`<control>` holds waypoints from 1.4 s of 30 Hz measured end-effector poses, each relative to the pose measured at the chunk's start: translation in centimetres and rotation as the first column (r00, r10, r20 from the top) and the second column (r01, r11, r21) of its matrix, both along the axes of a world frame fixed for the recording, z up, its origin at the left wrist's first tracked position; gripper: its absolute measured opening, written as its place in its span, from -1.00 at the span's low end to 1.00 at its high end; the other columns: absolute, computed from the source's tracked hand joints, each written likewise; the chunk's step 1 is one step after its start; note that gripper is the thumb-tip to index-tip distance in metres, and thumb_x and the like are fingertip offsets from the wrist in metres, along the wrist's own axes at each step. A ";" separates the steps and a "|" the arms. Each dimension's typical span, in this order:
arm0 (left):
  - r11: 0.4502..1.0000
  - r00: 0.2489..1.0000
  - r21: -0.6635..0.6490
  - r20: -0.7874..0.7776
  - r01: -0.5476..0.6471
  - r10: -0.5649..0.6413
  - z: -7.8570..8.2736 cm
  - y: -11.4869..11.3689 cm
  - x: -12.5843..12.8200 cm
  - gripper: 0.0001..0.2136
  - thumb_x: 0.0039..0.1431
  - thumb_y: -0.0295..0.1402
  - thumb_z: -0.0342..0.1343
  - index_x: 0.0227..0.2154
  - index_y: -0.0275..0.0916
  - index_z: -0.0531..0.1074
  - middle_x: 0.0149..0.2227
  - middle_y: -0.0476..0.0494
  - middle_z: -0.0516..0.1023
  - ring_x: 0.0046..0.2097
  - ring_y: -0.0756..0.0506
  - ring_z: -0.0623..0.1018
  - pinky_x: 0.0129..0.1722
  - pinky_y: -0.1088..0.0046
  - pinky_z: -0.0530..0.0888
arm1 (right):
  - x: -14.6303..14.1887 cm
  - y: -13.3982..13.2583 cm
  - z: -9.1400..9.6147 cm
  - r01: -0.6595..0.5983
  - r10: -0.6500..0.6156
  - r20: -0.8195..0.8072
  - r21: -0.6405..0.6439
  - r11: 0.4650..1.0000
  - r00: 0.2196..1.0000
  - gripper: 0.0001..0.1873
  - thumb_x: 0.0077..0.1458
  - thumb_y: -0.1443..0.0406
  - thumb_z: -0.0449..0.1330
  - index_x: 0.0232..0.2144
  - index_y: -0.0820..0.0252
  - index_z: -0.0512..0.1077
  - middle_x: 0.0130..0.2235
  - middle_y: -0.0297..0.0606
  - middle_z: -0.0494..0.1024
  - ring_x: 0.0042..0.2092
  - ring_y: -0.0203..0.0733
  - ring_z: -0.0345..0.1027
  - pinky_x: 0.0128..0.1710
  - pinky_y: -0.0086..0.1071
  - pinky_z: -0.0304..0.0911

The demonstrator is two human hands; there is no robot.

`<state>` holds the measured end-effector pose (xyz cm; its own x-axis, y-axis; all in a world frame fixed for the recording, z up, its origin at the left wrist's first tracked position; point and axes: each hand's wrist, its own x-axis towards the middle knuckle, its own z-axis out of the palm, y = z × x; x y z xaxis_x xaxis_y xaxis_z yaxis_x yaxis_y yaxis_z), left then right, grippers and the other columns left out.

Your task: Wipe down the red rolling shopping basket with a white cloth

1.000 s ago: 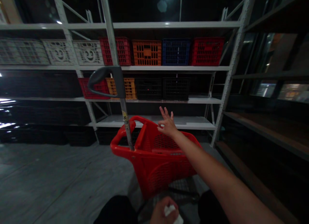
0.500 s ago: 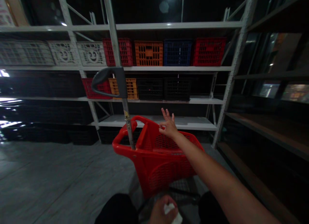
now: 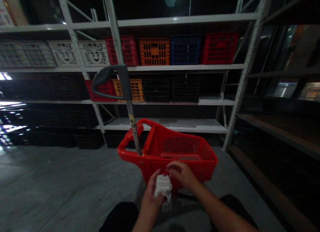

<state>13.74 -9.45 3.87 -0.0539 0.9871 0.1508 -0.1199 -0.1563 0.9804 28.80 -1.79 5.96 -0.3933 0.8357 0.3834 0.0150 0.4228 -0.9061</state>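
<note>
My left hand (image 3: 150, 195) holds a crumpled white cloth (image 3: 163, 188) in front of me, low in the picture. My right hand (image 3: 182, 173) has its fingertips pinched on the top of the same cloth. Just beyond both hands stands a red plastic shopping cart (image 3: 172, 155) with a mesh basket. Its metal pole rises to a grey handle (image 3: 111, 82) at the upper left. The cart's basket looks empty from here.
White metal shelving (image 3: 172, 67) lines the back wall with red, orange, blue, white and black crates (image 3: 154, 51). Dark shelving (image 3: 280, 125) runs along the right side. Grey concrete floor (image 3: 57, 188) spreads to the left. My dark trouser legs show at the bottom.
My right arm was stretched out over the cart with fingers spread; it has pulled back to the cloth. My left hand has risen with the cloth.
</note>
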 end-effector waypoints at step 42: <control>0.969 0.993 -0.234 0.109 0.077 -0.052 -1.4 -1.3 -0.2 -0.49 -0.05 0.08 0.00 -0.32 -0.32 0.45 -0.43 -0.14 0.52 -0.38 -0.07 0.47 -0.39 0.44 0.38 | -1.8 -7.1 -5.5 0.139 -0.141 0.051 0.039 0.990 0.989 -0.47 0.02 0.21 0.16 0.08 0.09 0.26 0.07 -0.18 0.35 0.10 -0.08 0.19 0.11 -0.17 0.09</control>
<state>13.58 -10.76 2.47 0.0080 0.9958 -0.0908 -0.2227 0.0903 0.9707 26.99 -8.89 0.49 -0.2943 0.8703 0.3950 0.1246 0.4447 -0.8870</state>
